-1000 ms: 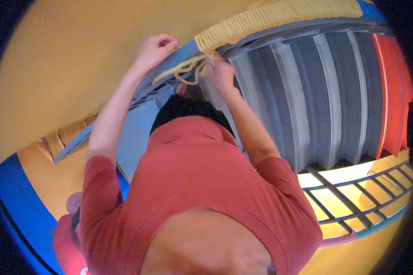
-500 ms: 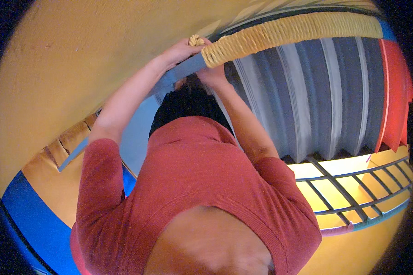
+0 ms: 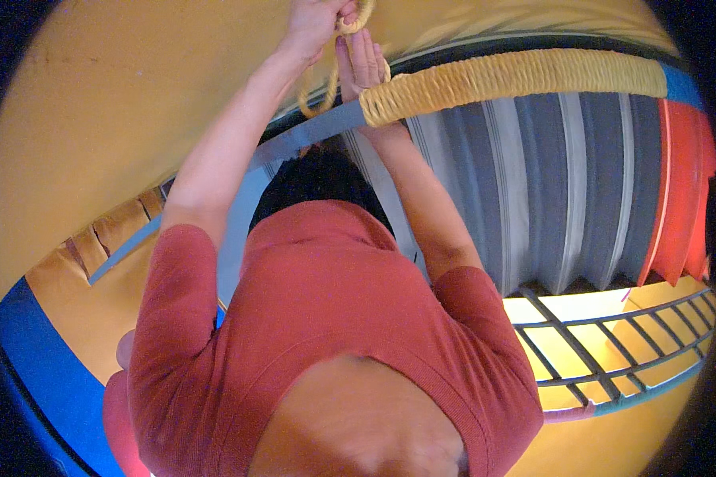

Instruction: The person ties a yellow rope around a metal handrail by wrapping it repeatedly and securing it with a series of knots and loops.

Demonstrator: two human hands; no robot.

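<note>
A handrail curves across the top of the view. Its right part is wrapped in tight turns of tan rope (image 3: 517, 75), and its left part is a bare grey-blue bar (image 3: 318, 127). My left hand (image 3: 312, 28), raised above the bar, is closed on a loose rope bundle (image 3: 356, 17). A slack rope loop (image 3: 304, 99) hangs below it behind the bar. My right hand (image 3: 362, 71) reaches under the rail beside the end of the wrapping, its fingers stretched upward. A bit of rope shows at those fingers; the rail covers part of that hand.
Grey striped stairs (image 3: 525, 191) descend at the right beside a red panel (image 3: 680, 191). Beyond them stands a dark lattice (image 3: 605, 350) in front of a bright yellow area. A yellow-tan wall (image 3: 119, 103) rises on the left, with a blue band (image 3: 40, 342) lower down.
My left hand has risen from the rail with the rope bundle, and a slack loop now shows. My right hand has moved up beyond the bar, fingers extended. The rail sits slightly lower in view.
</note>
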